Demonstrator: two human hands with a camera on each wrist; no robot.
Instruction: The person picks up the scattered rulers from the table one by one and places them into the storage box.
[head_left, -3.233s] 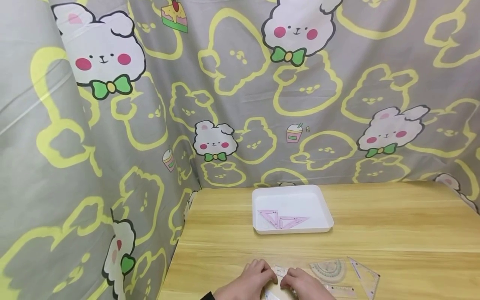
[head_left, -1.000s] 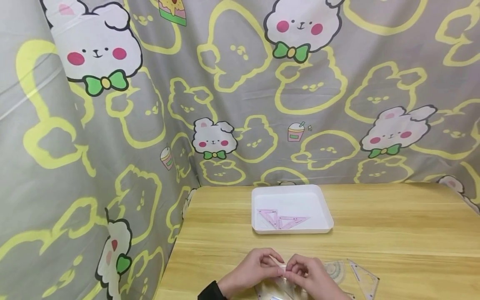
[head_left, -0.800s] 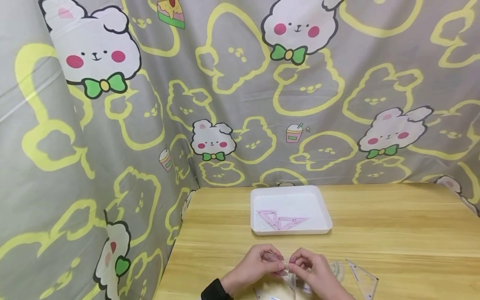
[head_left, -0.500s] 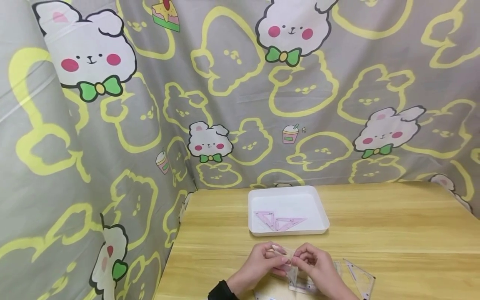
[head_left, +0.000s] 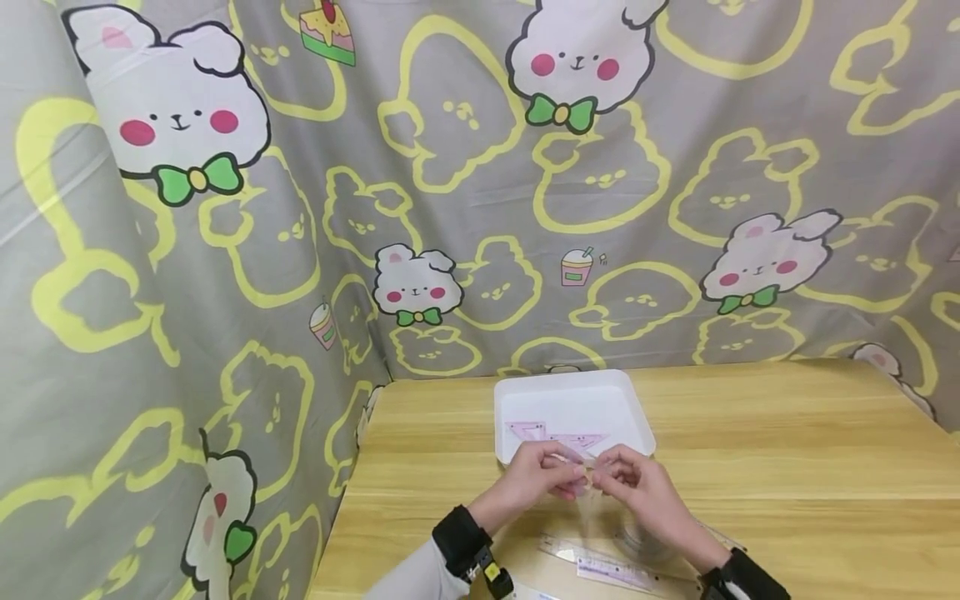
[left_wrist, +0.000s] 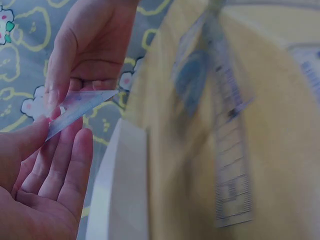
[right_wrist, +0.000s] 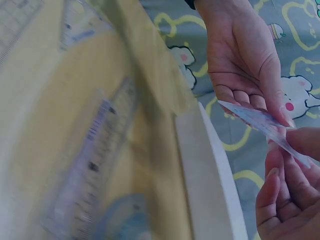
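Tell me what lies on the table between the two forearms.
In the head view, a clear straight ruler lies on the table there, below the left hand and right hand.

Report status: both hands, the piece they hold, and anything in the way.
Left hand and right hand pinch a clear triangular ruler, held above the table near the white tray. Nothing in the way.

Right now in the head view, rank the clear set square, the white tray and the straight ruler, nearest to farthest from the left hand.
1. Clear set square, pinched in the left hand.
2. White tray, just behind the hand.
3. Straight ruler, on the table toward the person, to the right.
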